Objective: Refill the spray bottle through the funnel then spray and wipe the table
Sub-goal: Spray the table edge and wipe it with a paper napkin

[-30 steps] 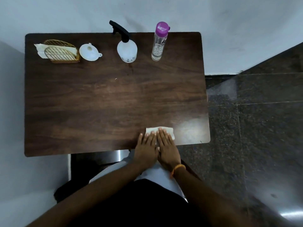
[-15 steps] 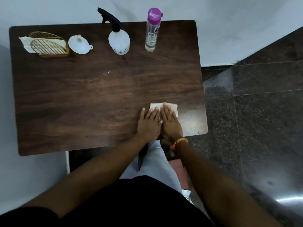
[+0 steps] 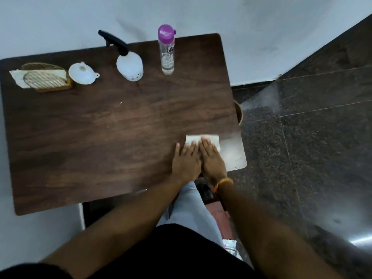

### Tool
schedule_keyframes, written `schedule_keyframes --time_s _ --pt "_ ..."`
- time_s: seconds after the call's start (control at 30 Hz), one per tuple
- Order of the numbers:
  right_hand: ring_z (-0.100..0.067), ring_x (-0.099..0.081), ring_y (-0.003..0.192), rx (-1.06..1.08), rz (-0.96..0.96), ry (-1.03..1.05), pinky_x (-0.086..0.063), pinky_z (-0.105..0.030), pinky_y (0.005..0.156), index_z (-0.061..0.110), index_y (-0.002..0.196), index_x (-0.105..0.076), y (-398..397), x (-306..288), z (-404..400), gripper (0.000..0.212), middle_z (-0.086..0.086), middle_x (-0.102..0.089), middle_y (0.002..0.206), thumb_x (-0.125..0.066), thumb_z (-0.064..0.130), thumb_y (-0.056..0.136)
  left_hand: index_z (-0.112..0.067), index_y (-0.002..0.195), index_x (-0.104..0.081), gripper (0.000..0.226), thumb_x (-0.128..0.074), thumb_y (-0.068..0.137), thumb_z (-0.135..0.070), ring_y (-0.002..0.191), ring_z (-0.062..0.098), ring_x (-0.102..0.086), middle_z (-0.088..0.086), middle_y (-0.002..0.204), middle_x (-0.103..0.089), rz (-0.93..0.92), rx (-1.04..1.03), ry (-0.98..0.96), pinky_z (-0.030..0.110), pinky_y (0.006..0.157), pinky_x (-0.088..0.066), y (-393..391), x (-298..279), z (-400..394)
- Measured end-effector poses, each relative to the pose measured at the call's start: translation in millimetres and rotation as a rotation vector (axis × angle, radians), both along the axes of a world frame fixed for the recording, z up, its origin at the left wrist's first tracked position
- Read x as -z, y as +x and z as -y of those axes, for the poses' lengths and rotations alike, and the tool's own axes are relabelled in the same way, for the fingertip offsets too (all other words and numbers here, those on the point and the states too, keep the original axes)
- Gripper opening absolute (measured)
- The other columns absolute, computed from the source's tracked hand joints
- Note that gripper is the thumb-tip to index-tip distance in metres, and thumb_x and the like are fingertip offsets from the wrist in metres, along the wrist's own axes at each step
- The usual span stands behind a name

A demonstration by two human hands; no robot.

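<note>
From my remote station I recorded both hands flat, fingers extended and together, gripping nothing: the left hand [image 3: 186,160] and the right hand [image 3: 211,158] pressed side by side on a folded white paper tissue [image 3: 201,140] near the front right corner of the dark wood-grain table [image 3: 90,137]. The white spray bottle with black trigger [image 3: 128,63], the clear bottle with purple cap [image 3: 166,51], the white plastic funnel [image 3: 82,73] and the woven napkin holder [image 3: 45,78] stood in a row along the far edge, well apart from the hands. Risk, in my judgement: the tissue lay close to the right edge, so an outward stroke could carry it off the table; thin paper under 2 palms on a damp surface could tear or bunch; long forward strokes could reach the upright bottles and tip them. Against the frames 1.0 s and 0.5 s prior, the hands and tissue had advanced from the near edge further onto the table, and the camera view had shifted.
</note>
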State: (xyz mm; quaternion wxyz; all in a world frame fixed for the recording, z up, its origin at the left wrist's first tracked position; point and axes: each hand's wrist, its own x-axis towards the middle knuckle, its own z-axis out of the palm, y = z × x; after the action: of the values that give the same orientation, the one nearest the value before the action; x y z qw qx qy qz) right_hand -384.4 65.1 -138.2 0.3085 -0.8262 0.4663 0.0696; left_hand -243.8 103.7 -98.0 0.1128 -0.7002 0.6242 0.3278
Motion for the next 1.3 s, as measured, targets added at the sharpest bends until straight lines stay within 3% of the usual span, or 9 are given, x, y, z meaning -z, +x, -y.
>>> schedule_keyframes --time_s 0.07,0.2,0.37,0.5,0.63,0.77,0.97,1.1,1.3 --pt "-0.027 -0.015 0.161 0.027 0.04 -0.03 -0.024 -0.05 0.128 0.008 0.162 -0.029 -31 1 -40 0.062 -0.009 -0.018 0.172 -0.031 0.027 0.104 -0.018 0.167 -0.022 0.078 -0.007 0.095 -0.043 0.161 0.027 -0.019 0.004 0.175 -0.018 -0.048 0.1 0.047 0.057 0.129 0.007 -23 -3 -41" --pt "-0.018 -0.013 0.162 0.015 0.033 -0.08 -0.012 -0.037 0.132 0.011 0.162 -0.031 -71 -6 -96 0.068 -0.006 -0.021 0.172 -0.059 0.017 0.101 -0.013 0.141 -0.066 0.071 -0.033 0.086 -0.042 0.139 0.028 -0.059 0.007 0.15 -0.062 -0.124 0.232 0.086 0.051 0.129 0.012 -46 -4 -83" --pt "-0.022 -0.024 0.159 -0.021 -0.007 -0.084 -0.018 -0.041 0.13 0.009 0.16 -0.037 -61 -7 -66 0.058 -0.009 -0.026 0.169 -0.042 0.022 0.104 -0.013 0.167 -0.018 0.094 0.01 0.083 -0.043 0.163 0.027 -0.009 0.003 0.176 -0.01 -0.065 0.248 0.076 0.057 0.128 0.011 -41 -5 -61" --pt "-0.028 -0.027 0.158 -0.041 -0.004 -0.029 -0.022 -0.048 0.129 0.003 0.158 -0.035 -27 -7 6 0.064 -0.015 -0.029 0.168 -0.026 0.03 0.101 -0.014 0.159 -0.043 0.07 -0.026 0.097 -0.042 0.155 0.027 -0.036 0.004 0.167 -0.041 -0.04 0.141 0.037 0.055 0.127 0.017 -29 8 -8" --pt "-0.032 -0.021 0.159 -0.009 -0.066 -0.006 -0.02 -0.049 0.13 0.0 0.16 -0.027 0 -6 82 0.072 -0.02 -0.025 0.169 -0.018 0.036 0.098 -0.018 0.168 -0.011 0.065 -0.025 0.108 -0.038 0.163 0.022 -0.011 -0.003 0.177 -0.011 -0.013 0.095 -0.006 0.057 0.127 0.015 -4 12 76" --pt "-0.035 -0.015 0.16 -0.028 -0.086 -0.049 -0.016 -0.05 0.131 -0.002 0.161 -0.023 8 -1 126 0.067 -0.021 -0.018 0.171 -0.044 0.022 0.103 -0.018 0.168 -0.001 0.069 -0.028 0.109 -0.039 0.164 0.024 -0.002 -0.002 0.177 0.0 -0.025 0.104 0.068 0.058 0.127 0.015 1 1 130" --pt "-0.03 -0.023 0.159 0.063 -0.024 -0.074 -0.018 -0.046 0.13 0.003 0.16 -0.033 -42 6 61 0.064 -0.017 -0.025 0.169 -0.047 0.026 0.102 -0.017 0.168 -0.008 0.071 -0.028 0.104 -0.041 0.164 0.028 -0.006 0.003 0.177 -0.007 -0.009 0.177 -0.004 0.057 0.126 0.017 -38 11 75" --pt "-0.024 -0.029 0.157 0.174 0.043 -0.062 -0.019 -0.041 0.129 0.007 0.158 -0.039 -101 4 -24 0.06 -0.01 -0.028 0.168 -0.038 0.025 0.101 -0.013 0.167 -0.014 0.089 0.006 0.087 -0.045 0.163 0.032 -0.006 0.006 0.176 -0.011 -0.135 0.264 -0.027 0.056 0.125 0.022 -86 4 -1" --pt "-0.022 -0.032 0.156 0.158 -0.007 -0.144 -0.019 -0.04 0.129 0.007 0.156 -0.044 -128 -3 -59 0.057 -0.009 -0.036 0.166 -0.043 0.022 0.101 -0.009 0.167 -0.008 0.067 -0.025 0.112 -0.044 0.163 0.032 0.004 0.008 0.177 -0.002 -0.037 0.449 0.027 0.059 0.124 0.021 -111 5 -26"
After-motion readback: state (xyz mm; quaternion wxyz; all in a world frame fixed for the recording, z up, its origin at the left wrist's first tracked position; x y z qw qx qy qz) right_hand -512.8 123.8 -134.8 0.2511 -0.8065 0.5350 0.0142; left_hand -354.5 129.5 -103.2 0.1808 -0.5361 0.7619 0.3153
